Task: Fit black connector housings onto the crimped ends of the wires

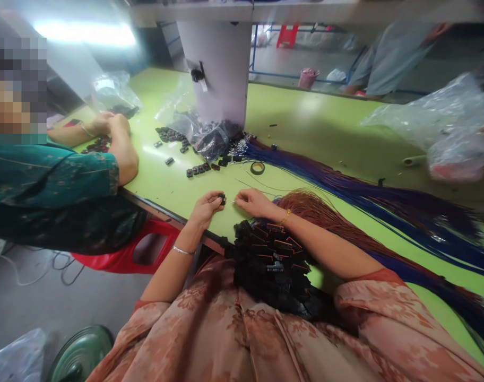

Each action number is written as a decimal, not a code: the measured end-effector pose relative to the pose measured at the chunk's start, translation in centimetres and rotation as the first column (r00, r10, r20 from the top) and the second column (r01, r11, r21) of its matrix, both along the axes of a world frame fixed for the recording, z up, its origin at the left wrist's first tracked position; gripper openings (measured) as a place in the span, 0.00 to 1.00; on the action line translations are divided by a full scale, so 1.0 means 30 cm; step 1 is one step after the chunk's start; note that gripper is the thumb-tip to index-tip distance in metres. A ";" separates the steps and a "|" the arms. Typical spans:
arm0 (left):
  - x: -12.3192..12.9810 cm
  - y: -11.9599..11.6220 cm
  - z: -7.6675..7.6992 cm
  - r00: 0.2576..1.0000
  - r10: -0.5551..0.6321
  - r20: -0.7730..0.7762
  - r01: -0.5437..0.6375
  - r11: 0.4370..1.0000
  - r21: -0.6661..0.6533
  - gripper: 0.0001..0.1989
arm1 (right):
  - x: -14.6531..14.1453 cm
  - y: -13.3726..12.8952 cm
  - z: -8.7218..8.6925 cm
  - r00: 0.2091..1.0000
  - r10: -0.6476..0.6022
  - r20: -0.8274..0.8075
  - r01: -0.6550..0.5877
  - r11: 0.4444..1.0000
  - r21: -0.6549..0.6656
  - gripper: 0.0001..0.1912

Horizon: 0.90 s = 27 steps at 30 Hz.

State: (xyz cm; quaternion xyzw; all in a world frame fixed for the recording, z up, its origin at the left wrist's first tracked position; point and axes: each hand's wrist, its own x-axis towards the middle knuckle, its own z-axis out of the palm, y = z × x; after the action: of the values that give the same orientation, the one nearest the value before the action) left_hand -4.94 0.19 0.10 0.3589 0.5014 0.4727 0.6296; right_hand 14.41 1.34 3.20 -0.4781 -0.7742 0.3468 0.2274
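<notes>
My left hand (208, 208) pinches a small black connector (222, 199) over the front edge of the green table (154, 183). Just right of it, my right hand (252, 202) is closed on the thin tip of a wire (233, 201); a small gap parts the tip from the connector. Beneath my right forearm lies a thick bundle of brown and blue wires (325, 212). A heap of black parts with orange edges (274, 249) sits right in front of my body. Behind my hands are a roll of black tape (257, 168) and a short row of black connectors (198, 170).
To the left a person in a green sleeve (59, 170) works at the table, on a red stool (154, 249). Plastic bags with black parts (212, 140) lie against a grey post (222, 74). Another wire bundle (345, 185) crosses the table; a clear bag (433, 116) lies at right.
</notes>
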 end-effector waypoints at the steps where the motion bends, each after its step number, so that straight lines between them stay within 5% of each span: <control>1: 0.008 -0.001 -0.003 0.998 0.007 0.064 -0.005 0.999 -0.034 0.15 | -0.001 0.000 0.001 1.000 0.003 0.006 -0.003 1.000 0.001 0.08; 12: 0.025 -0.007 0.005 0.961 -0.045 0.273 0.085 0.987 -0.138 0.10 | -0.006 -0.007 0.011 0.999 0.049 0.019 -0.049 0.999 0.002 0.13; 27: 0.031 -0.012 0.001 0.977 -0.026 0.213 0.059 0.987 -0.151 0.12 | -0.006 -0.007 0.021 0.996 0.057 0.062 -0.057 0.998 -0.009 0.12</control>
State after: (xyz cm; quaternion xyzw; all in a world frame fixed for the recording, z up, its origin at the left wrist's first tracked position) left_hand -4.01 -0.17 0.14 0.2671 0.4599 0.4537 0.7151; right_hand 14.22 1.14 3.82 -0.4673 -0.7928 0.3411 0.1916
